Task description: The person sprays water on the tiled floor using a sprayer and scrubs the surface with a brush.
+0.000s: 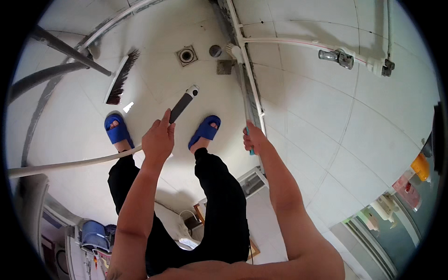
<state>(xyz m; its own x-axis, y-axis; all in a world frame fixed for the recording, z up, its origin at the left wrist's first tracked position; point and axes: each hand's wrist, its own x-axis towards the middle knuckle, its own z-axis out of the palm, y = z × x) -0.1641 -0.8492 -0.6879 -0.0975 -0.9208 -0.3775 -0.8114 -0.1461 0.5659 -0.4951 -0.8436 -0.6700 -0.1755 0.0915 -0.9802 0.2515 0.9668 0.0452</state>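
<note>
My left hand (158,140) is closed around a grey-and-white handheld sprayer (184,103), which points away over the floor. A pale hose (74,163) runs in from the left to this hand. On the right, my right hand (255,139) grips the teal end of a long-handled brush (243,88). The brush's pale head (233,51) is at the base of the tiled wall, close to a pipe. Between my hands and around them are my feet in blue slippers (205,131).
A square floor drain (187,55) lies ahead, with a round dark hole (215,51) and a brownish square patch (224,67) beside it. A dark-bristled broom head (123,77) rests at left. White pipe (289,42) with a metal tap (336,58) crosses the right wall. Bottles (406,191) stand far right.
</note>
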